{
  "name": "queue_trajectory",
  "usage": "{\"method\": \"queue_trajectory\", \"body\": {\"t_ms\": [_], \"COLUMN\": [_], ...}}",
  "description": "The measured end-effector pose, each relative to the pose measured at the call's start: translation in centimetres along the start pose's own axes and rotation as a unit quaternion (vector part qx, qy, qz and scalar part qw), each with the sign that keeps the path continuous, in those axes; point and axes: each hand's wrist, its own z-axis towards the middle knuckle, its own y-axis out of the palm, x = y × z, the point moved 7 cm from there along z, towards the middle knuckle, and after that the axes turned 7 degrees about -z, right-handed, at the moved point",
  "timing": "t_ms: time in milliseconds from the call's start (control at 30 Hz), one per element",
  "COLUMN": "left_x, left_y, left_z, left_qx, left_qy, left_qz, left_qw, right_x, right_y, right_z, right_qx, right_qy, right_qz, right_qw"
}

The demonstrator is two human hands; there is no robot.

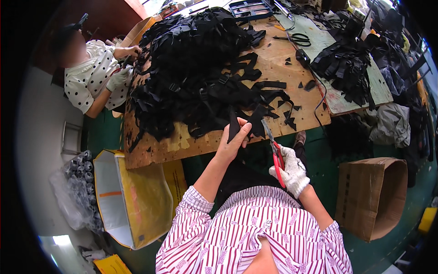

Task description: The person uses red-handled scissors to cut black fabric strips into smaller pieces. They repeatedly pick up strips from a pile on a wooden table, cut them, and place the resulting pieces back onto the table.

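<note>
My bare left hand (pixel 235 139) is closed on a piece of black webbing (pixel 234 124), held just over the table's near edge. In a white knit glove, my right hand (pixel 292 172) grips scissors (pixel 277 156) with red handles. Their metal blades point up and left, a little to the right of the webbing and apart from it. A big tangled heap of black straps (pixel 196 59) with buckles covers much of the wooden table (pixel 301 109) ahead of both hands. Small black offcuts (pixel 289 116) lie scattered at the heap's right side.
Across the table's left side, another person (pixel 98 75) handles straps. Black-handled scissors (pixel 301 39) and a blue tray (pixel 250 9) lie at the back. A second strap pile (pixel 344 68) sits on the right. An open yellow-white container (pixel 137 196) and cardboard box (pixel 369 196) stand on the floor.
</note>
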Motion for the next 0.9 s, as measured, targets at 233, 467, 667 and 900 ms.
{"method": "queue_trajectory", "body": {"t_ms": [233,467,667,900], "left_x": [-0.4,-0.9,-0.7,-1.2], "left_y": [1.2,0.8,0.4,0.7], "left_z": [-0.6,-0.3,-0.2,-0.9], "left_qx": [-0.026,-0.013,-0.009,-0.011], "left_qy": [-0.004,-0.009,0.003,0.002], "left_qz": [0.034,0.049,0.067,0.063], "left_qw": [0.999,0.999,0.998,0.998], "right_x": [0.6,1.6,1.5,1.2], "right_y": [0.6,3.1,3.1,3.3], "right_z": [0.3,-0.4,-0.1,0.1], "right_qx": [0.013,-0.02,-0.027,-0.032], "right_qy": [0.011,0.137,0.094,0.122], "right_qz": [0.054,0.298,0.248,0.308], "right_qw": [0.998,0.945,0.964,0.943]}}
